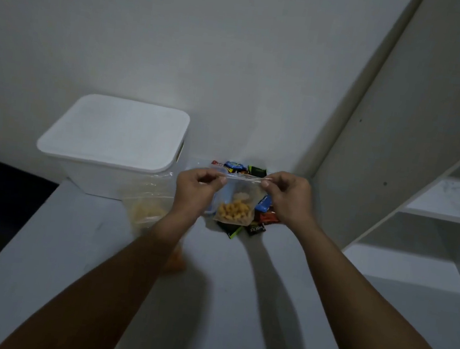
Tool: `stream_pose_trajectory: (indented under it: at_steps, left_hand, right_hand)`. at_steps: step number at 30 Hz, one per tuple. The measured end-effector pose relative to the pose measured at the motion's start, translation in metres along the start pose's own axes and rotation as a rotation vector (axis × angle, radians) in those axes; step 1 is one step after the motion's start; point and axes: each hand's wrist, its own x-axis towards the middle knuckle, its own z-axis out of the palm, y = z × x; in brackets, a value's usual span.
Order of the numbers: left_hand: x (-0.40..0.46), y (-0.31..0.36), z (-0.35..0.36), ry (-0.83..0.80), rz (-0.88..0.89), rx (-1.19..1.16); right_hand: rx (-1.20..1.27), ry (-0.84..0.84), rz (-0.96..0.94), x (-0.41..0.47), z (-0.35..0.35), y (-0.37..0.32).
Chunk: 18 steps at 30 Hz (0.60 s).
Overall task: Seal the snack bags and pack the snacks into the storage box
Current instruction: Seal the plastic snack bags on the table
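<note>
I hold a small clear zip bag (237,204) of orange snack pieces upright above the table. My left hand (196,187) pinches the left end of its top strip, and my right hand (285,195) pinches the right end. Behind and under the bag lies a pile of small wrapped snacks (255,171) in black, blue and red wrappers. The white storage box (116,143) stands at the left against the wall with its lid on. A second clear bag (146,207) with pale yellow snacks leans against the box front, partly hidden by my left forearm.
The grey table top (223,289) runs toward me, and its left edge (12,234) drops to a dark floor. A white shelf unit (423,198) stands at the right, touching the table. A plain wall is behind.
</note>
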Motion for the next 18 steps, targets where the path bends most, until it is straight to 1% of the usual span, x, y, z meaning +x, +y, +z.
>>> stream_pose_trajectory:
  at_steps: [4, 9, 11, 14, 16, 18]
  left_hand:
    - [0.004, 0.01, -0.004, -0.028, 0.013, -0.042]
    - [0.008, 0.019, -0.004, -0.01, 0.027, -0.037]
    - [0.008, 0.02, -0.004, -0.015, 0.035, -0.043]
    - [0.008, 0.02, -0.005, -0.063, 0.051, -0.043]
    - [0.009, 0.02, -0.005, -0.121, 0.051, -0.054]
    - [0.01, 0.023, -0.004, -0.14, 0.042, -0.052]
  right_hand:
    - [0.007, 0.007, -0.007, 0.003, -0.001, -0.01]
    - [0.066, -0.071, -0.043, -0.001, -0.006, -0.021]
    - [0.05, -0.091, -0.045, -0.002, -0.008, -0.024]
    - [0.022, -0.089, -0.049, -0.002, -0.008, -0.03]
    - [0.037, -0.085, -0.057, -0.002, -0.008, -0.032]
    - [0.046, -0.106, -0.068, -0.002, -0.01, -0.033]
